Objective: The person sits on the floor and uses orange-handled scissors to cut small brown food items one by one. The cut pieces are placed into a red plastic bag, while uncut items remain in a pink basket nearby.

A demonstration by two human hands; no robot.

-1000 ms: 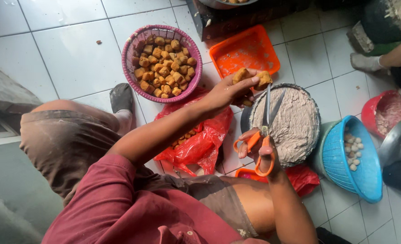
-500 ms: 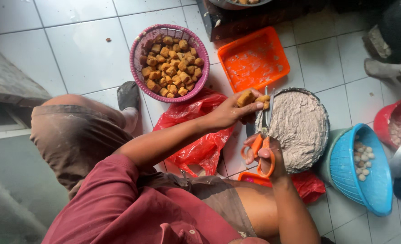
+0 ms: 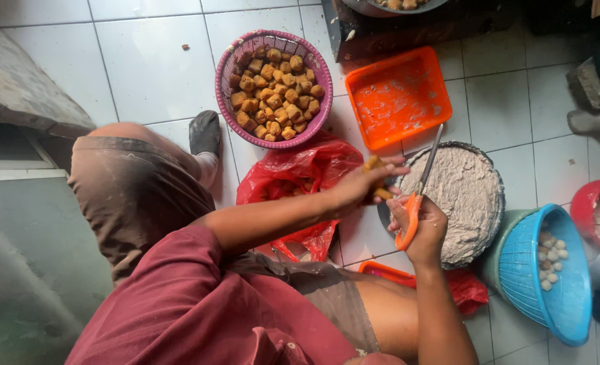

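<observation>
Left hand [image 3: 362, 184] pinched shut, right hand [image 3: 423, 223] gripping, hands nearly touching

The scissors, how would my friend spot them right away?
Find the big round metal bowl of grey paste on the white tiled floor. At its left edge the right hand holds the scissors. They are the only tool here with bright orange handles and thin silver blades, pointing toward the orange tray.

Soft, even daylight fills the scene, brightest on the white floor tiles [image 3: 151, 67], with only faint shadows under the baskets. The lower left corner is dim and smeared. Straight lines bend slightly towards the edges; the centre is sharp.
</observation>
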